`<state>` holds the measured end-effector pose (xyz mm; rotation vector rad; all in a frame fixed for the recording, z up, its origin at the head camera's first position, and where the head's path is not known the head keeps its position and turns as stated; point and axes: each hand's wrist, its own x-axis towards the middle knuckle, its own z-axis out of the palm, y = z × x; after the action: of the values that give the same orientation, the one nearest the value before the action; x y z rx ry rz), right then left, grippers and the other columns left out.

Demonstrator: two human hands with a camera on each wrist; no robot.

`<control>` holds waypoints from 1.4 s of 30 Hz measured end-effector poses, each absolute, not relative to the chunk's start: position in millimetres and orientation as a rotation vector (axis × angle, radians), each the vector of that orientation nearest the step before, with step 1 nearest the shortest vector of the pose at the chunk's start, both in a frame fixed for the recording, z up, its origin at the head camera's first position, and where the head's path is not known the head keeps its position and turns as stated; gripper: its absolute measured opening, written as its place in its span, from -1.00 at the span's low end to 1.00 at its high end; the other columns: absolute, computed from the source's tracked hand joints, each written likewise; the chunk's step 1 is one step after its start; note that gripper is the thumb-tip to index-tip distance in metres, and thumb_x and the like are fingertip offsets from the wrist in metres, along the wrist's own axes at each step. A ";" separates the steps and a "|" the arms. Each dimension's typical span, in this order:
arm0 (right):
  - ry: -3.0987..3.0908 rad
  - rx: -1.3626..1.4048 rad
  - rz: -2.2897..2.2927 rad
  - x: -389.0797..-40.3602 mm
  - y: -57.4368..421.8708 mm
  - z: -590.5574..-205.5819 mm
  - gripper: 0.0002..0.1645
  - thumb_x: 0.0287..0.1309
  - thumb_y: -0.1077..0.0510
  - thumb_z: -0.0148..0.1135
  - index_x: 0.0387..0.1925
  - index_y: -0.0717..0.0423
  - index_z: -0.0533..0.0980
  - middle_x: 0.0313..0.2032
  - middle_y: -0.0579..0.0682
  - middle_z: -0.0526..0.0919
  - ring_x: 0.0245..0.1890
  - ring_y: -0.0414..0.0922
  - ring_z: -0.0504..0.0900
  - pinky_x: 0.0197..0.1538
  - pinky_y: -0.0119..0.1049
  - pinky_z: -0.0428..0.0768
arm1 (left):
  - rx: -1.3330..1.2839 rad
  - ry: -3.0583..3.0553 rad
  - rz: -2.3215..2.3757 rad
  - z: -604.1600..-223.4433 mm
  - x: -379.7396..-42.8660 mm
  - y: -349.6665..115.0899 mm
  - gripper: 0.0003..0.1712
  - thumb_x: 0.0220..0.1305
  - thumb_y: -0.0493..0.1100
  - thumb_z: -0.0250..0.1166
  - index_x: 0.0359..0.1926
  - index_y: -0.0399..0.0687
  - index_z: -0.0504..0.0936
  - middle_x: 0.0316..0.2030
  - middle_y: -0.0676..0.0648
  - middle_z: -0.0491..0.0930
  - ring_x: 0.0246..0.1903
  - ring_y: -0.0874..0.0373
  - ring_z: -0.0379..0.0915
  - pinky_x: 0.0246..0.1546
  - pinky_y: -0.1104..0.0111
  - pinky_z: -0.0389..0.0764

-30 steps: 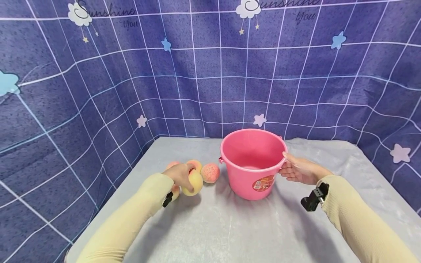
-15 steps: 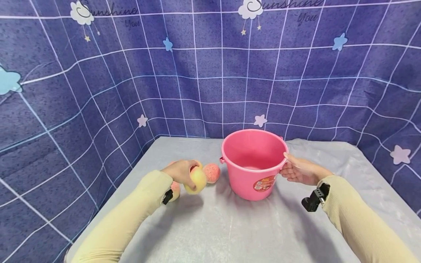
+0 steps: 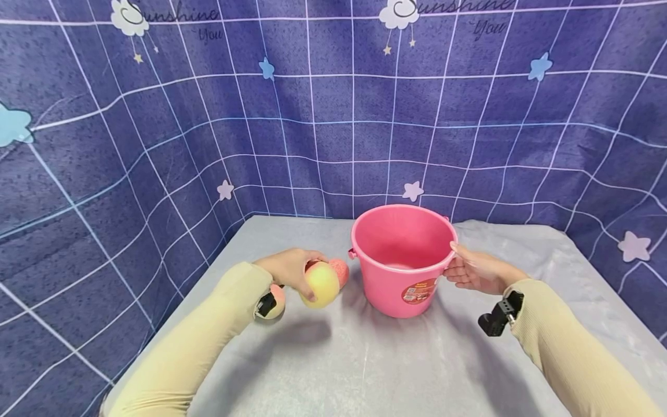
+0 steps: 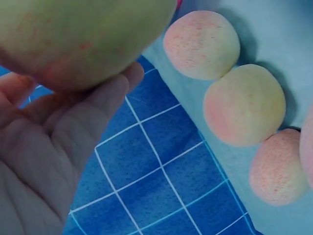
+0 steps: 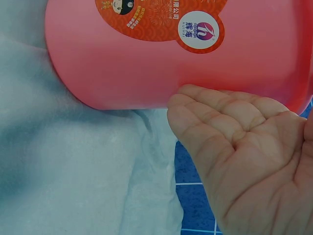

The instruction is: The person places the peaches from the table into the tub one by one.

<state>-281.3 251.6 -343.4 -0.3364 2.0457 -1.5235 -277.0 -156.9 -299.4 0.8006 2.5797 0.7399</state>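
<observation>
My left hand holds a yellow peach between thumb and fingers, raised above the table left of the pink bucket. Just behind it a redder peach shows in part. One more peach lies beside my left wrist. Several peaches, such as the pale one, lie in a line in the left wrist view, with the held peach overhead. My right hand grips the bucket's right rim, thumb on top and fingers against the outer wall. The bucket stands upright, and no peach shows in its visible inside.
A grey cloth covers the table. Behind and to the left hangs a dark blue curtain with a white grid and stars. The bucket has a red label on its front.
My left hand has lifted the yellow peach and carried it rightward toward the bucket, now partly covering the redder peach. The right hand stays on the rim.
</observation>
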 end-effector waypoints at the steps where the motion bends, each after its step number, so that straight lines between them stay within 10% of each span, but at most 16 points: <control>1: 2.047 -0.337 -1.524 -281.2 251.7 -343.4 0.10 0.38 -0.34 -0.65 0.28 0.73 -0.16 0.30 0.60 -0.04 0.34 0.41 -0.07 0.35 0.15 0.06 | 0.798 2.561 0.763 -298.4 -277.1 -156.5 -0.15 -0.33 -0.35 0.54 0.15 -0.25 0.48 -0.14 -0.07 0.61 -0.21 0.12 0.50 -0.13 0.30 0.53; 42: 2.041 -0.337 -1.516 -282.8 252.7 -342.3 0.08 0.38 -0.34 -0.61 0.30 0.69 -0.18 0.31 0.57 -0.04 0.35 0.40 -0.03 0.36 0.14 0.04 | 0.951 2.678 0.844 -246.7 -295.8 -126.0 -0.18 -0.14 -0.19 0.52 0.22 -0.18 0.43 -0.04 -0.13 0.59 -0.09 0.04 0.50 -0.06 0.25 0.50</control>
<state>-282.8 252.7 -342.3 -0.3370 2.0410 -1.5156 -295.8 -126.0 -246.7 0.9512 2.6784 0.8437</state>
